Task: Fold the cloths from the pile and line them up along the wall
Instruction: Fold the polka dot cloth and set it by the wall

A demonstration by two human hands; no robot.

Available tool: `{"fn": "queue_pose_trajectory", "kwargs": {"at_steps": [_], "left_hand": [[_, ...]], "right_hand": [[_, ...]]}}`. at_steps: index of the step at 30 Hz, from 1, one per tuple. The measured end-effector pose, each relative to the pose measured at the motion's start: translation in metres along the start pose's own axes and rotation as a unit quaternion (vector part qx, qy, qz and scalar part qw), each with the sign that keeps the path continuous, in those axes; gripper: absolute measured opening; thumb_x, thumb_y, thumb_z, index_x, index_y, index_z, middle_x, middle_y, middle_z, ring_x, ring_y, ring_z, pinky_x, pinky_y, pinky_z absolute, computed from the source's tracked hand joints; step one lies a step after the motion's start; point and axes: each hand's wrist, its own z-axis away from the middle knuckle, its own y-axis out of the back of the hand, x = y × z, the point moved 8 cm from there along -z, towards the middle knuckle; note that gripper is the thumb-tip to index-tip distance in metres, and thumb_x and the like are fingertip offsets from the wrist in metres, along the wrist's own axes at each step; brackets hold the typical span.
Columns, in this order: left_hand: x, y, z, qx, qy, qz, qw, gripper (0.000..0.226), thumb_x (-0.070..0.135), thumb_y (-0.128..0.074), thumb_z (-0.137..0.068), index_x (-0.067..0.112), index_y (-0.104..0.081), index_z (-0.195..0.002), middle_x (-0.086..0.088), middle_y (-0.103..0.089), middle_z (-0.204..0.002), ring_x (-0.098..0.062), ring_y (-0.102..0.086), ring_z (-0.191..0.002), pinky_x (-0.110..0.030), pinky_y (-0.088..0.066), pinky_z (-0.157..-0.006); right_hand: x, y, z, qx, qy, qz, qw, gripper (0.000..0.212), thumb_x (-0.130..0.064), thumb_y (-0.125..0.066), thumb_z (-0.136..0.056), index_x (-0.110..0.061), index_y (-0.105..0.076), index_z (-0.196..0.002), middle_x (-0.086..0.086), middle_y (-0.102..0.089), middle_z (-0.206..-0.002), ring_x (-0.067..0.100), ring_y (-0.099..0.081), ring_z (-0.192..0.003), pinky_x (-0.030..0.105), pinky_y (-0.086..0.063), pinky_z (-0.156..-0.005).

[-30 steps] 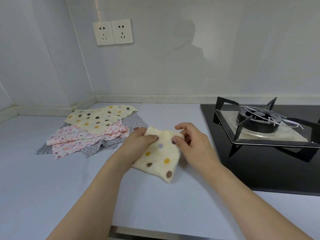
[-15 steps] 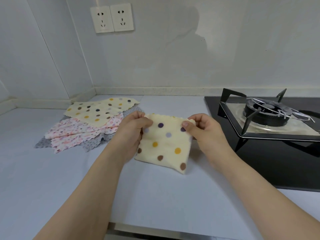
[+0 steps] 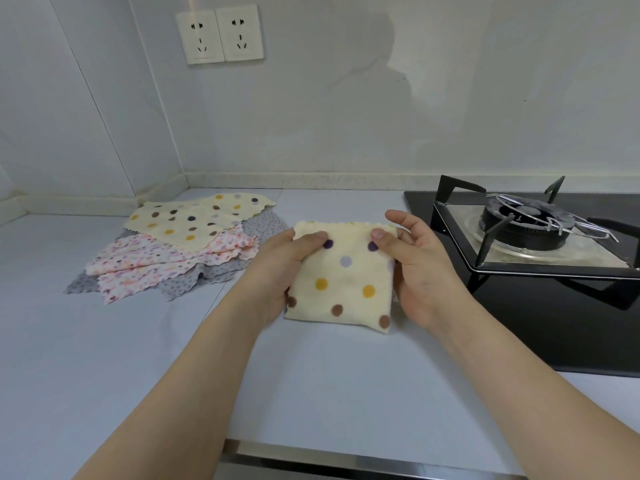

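Observation:
A folded cream cloth with coloured dots (image 3: 346,285) is held in the middle of the counter, lifted at its far edge. My left hand (image 3: 287,268) pinches its upper left corner and my right hand (image 3: 412,268) pinches its upper right corner. To the left lies the pile (image 3: 173,251): a cream dotted cloth (image 3: 194,220) on top, a pink patterned cloth (image 3: 162,261) under it and a grey cloth (image 3: 214,271) at the bottom, all unfolded. The wall (image 3: 346,116) runs along the back of the counter.
A black gas hob (image 3: 554,306) with a burner and metal pan support (image 3: 526,223) fills the right side, close to my right hand. Two sockets (image 3: 220,36) sit on the wall. The pale counter (image 3: 104,358) meets a side wall at the left; its front edge (image 3: 346,462) is near.
The folded dotted cloth has been raised and squared up between both hands and carried slightly farther from me. The pile has not moved.

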Motion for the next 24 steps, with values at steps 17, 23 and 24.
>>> {"fn": "queue_pose_trajectory", "kwargs": {"at_steps": [17, 23, 24], "left_hand": [[0.001, -0.001, -0.001, 0.096, -0.071, -0.046, 0.992, 0.030, 0.042, -0.062, -0.088, 0.012, -0.061, -0.093, -0.007, -0.071, -0.094, -0.028, -0.069, -0.083, -0.046, -0.057, -0.078], [0.008, -0.002, 0.007, 0.160, -0.117, -0.161, 0.967, 0.024, 0.045, -0.045, -0.097, 0.022, -0.048, -0.089, 0.003, -0.052, -0.083, -0.015, -0.051, -0.068, -0.029, -0.040, -0.057], [0.007, -0.004, 0.008, 0.157, -0.109, -0.177, 0.965, 0.025, 0.048, -0.044, -0.097, 0.024, -0.047, -0.093, 0.003, -0.052, -0.085, -0.015, -0.052, -0.070, -0.028, -0.040, -0.055]], "right_hand": [[-0.003, 0.002, 0.006, 0.085, 0.094, 0.321, 0.939, 0.025, -0.036, -0.034, -0.103, -0.020, -0.054, -0.102, -0.018, -0.059, -0.086, 0.006, -0.054, -0.075, 0.028, -0.042, -0.068], [-0.007, 0.002, 0.010, 0.096, 0.127, 0.356, 0.921, 0.024, -0.034, -0.029, -0.104, -0.019, -0.048, -0.102, -0.021, -0.056, -0.088, 0.000, -0.052, -0.078, 0.029, -0.036, -0.069], [-0.007, 0.002, 0.011, 0.096, 0.128, 0.360, 0.919, 0.024, -0.033, -0.029, -0.104, -0.019, -0.047, -0.103, -0.022, -0.056, -0.088, -0.001, -0.052, -0.079, 0.029, -0.035, -0.069]]}}
